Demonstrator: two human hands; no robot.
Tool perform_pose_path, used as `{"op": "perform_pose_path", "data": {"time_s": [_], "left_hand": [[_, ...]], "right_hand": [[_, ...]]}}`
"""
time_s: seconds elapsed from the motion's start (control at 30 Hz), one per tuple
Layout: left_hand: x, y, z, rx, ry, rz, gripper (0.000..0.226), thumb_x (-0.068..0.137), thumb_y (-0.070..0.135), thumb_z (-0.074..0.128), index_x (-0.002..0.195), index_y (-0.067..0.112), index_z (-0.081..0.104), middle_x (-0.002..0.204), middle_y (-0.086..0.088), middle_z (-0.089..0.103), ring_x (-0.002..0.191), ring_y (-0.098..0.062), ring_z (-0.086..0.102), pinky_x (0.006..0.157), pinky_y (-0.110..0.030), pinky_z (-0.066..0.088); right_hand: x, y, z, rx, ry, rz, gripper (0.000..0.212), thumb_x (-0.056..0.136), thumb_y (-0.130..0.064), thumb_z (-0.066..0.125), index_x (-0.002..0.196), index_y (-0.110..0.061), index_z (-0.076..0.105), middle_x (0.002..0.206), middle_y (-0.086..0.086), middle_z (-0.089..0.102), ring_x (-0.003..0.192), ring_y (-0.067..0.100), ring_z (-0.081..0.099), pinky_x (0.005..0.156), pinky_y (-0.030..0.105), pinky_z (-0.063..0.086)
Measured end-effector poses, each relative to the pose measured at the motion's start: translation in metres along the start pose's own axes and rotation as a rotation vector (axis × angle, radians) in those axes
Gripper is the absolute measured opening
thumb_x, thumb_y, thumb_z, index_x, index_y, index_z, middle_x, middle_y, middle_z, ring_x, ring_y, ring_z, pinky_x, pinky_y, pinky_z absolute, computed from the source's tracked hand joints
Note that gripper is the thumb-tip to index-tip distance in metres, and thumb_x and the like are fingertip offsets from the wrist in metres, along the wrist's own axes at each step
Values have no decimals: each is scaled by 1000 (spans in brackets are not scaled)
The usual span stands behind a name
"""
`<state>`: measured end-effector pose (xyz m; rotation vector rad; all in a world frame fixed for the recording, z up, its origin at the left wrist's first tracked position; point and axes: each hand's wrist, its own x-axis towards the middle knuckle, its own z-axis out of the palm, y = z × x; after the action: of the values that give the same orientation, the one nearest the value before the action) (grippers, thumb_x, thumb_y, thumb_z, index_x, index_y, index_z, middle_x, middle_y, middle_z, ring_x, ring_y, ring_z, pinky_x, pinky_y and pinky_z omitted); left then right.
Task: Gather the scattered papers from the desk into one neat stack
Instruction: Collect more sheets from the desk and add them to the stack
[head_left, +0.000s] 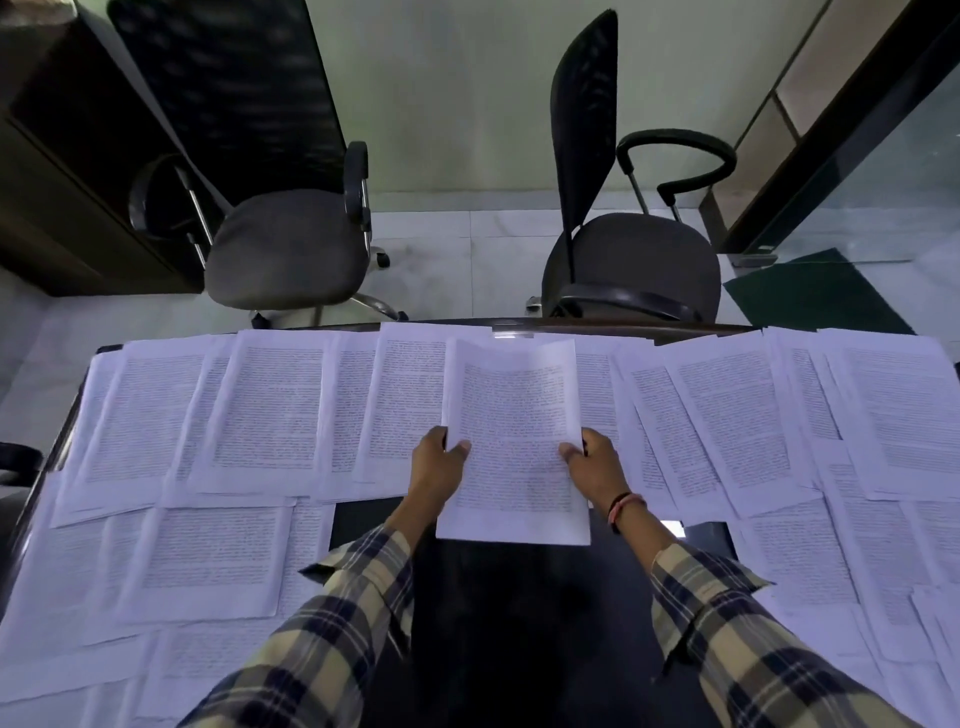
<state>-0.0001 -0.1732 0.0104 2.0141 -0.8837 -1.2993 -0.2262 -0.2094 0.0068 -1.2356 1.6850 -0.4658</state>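
I hold a printed sheet or thin stack of paper (514, 441) above the middle of the dark desk (363, 514). My left hand (436, 462) grips its left edge, thumb on top. My right hand (592, 462) grips its right edge the same way. Several printed sheets lie scattered and overlapping across the desk: a row along the far side (270, 410), more at the near left (208, 561), and more on the right (883, 415). A bare dark patch of desk shows just in front of me.
Two black office chairs stand beyond the far edge of the desk, one at the left (280, 249) and one at the right (628, 260). A dark cabinet (62, 182) is at the far left. A glass partition (883, 182) and a green mat (815, 296) are at the right.
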Motion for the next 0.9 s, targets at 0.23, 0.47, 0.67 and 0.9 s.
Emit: {"op": "perform_pose_path", "data": {"time_s": [0.23, 0.47, 0.67, 0.9], "left_hand": [[52, -7, 10, 476, 66, -76, 49, 98, 37, 66, 133, 7, 51, 149, -14, 26, 137, -39, 29, 111, -54, 35], [68, -40, -17, 536, 251, -115, 88, 97, 61, 53, 162, 17, 14, 172, -13, -8, 158, -32, -11, 124, -60, 4], [63, -44, -40, 514, 366, -8, 57, 102, 44, 52, 149, 13, 43, 160, -11, 34, 149, -32, 30, 118, -54, 25], [84, -48, -91, 404, 452, -244, 88, 87, 44, 76, 151, 5, 30, 157, -19, 26, 145, -42, 24, 115, -60, 25]], "right_hand": [[53, 5, 33, -388, 72, 153, 46, 94, -24, 64, 132, -1, 50, 130, 23, 50, 120, 42, 49, 103, 42, 38], [49, -4, 60, -404, 162, 211, 67, 88, -33, 75, 136, -1, 41, 137, 23, 40, 122, 43, 47, 92, 51, 50], [54, -13, 73, -374, 111, 195, 73, 86, -36, 76, 141, -5, 39, 140, 20, 39, 125, 42, 45, 100, 53, 44], [56, -23, 83, -256, 96, 249, 76, 81, -33, 83, 136, -4, 40, 138, 20, 35, 123, 42, 45, 94, 50, 48]]}}
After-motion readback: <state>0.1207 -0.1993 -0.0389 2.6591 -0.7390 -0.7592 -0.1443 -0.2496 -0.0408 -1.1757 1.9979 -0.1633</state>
